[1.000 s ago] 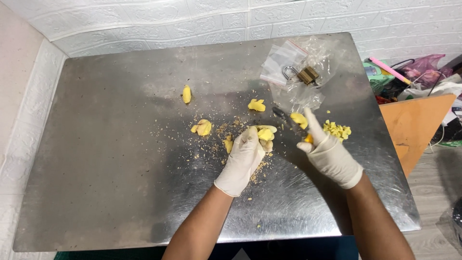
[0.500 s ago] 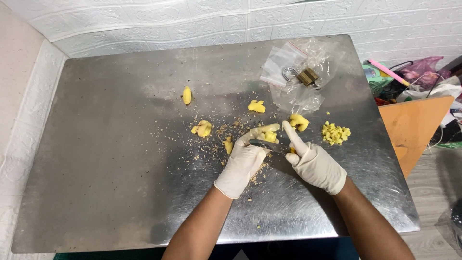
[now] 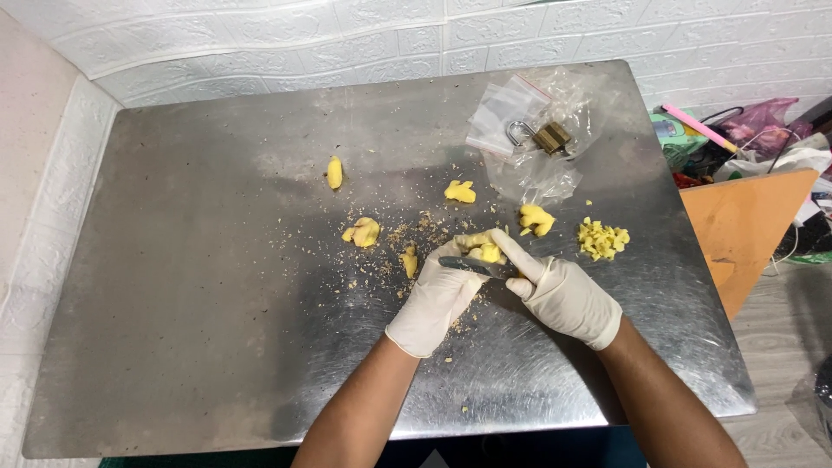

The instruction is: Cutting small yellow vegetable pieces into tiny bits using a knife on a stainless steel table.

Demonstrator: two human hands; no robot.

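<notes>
Both of my hands wear white gloves over a steel table (image 3: 199, 347). My left hand (image 3: 438, 299) presses a yellow peeled ginger piece (image 3: 483, 249) down onto the tabletop. A small knife (image 3: 472, 266) is gripped in my right hand (image 3: 559, 295), its dark blade lying across the near side of that piece and its index finger stretched along the blade. Just right of my hands lies a pile of chopped ginger bits (image 3: 602, 239). Other yellow pieces lie around: one (image 3: 536, 218) beyond my right hand, one (image 3: 460, 191) farther back, one (image 3: 362, 232) to the left, one (image 3: 334, 172) at the far left.
Brown peel crumbs are scattered around the middle of the table. Clear plastic bags (image 3: 520, 130) with a brass padlock (image 3: 546, 137) on them lie at the back right. An orange board (image 3: 745, 225) and cluttered bags stand off the table's right edge. A white brick wall runs behind.
My right hand has moved left from the chopped pile to the piece under my left hand, and the knife blade now lies against that piece.
</notes>
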